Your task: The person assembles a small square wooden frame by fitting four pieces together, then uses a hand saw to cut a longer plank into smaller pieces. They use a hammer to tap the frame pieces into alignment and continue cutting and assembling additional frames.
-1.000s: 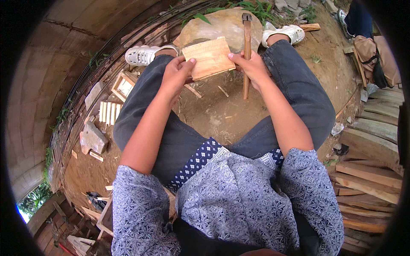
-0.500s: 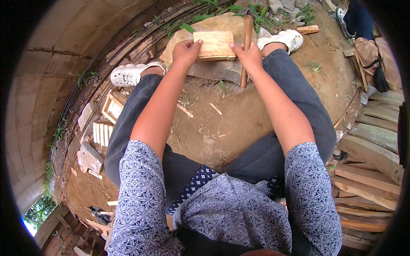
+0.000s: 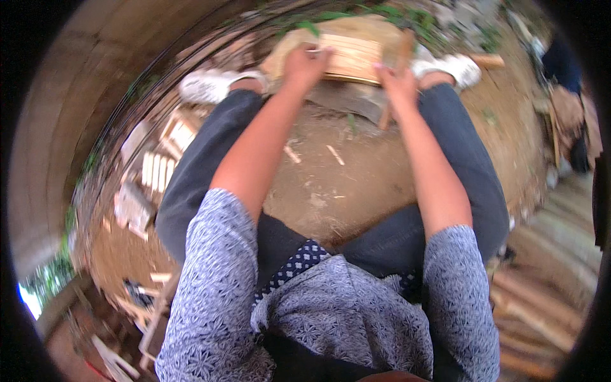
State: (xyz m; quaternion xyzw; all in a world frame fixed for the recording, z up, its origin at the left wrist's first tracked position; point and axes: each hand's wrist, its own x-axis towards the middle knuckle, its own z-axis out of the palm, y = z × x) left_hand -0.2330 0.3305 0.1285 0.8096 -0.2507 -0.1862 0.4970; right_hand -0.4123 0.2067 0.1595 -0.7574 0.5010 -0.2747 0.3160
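A small rectangular piece of pale wood (image 3: 352,58) lies over a large flat stone (image 3: 356,102) between my feet. My left hand (image 3: 304,69) is closed at its left edge, with thumb and finger bent together near the corner. At the opposite edge, my right hand (image 3: 398,84) grips the wood with its thumb on top. A brown wooden tool handle (image 3: 405,46) stands by the right hand, running behind it down to the ground. Its head is too blurred to make out, and I cannot tell whether the right fingers touch it.
Slatted wood pieces (image 3: 158,170) and a small wooden frame (image 3: 181,130) lie left of my leg, beside broken stones (image 3: 132,207). Long planks (image 3: 541,299) are stacked at the right. A concrete wall (image 3: 60,146) rises at the left. Another person's legs (image 3: 563,70) show at upper right.
The whole view has shifted and blurred, so the hands and wood appear further right. My left fingers have drawn up at the wood's edge. The right hand keeps its grip.
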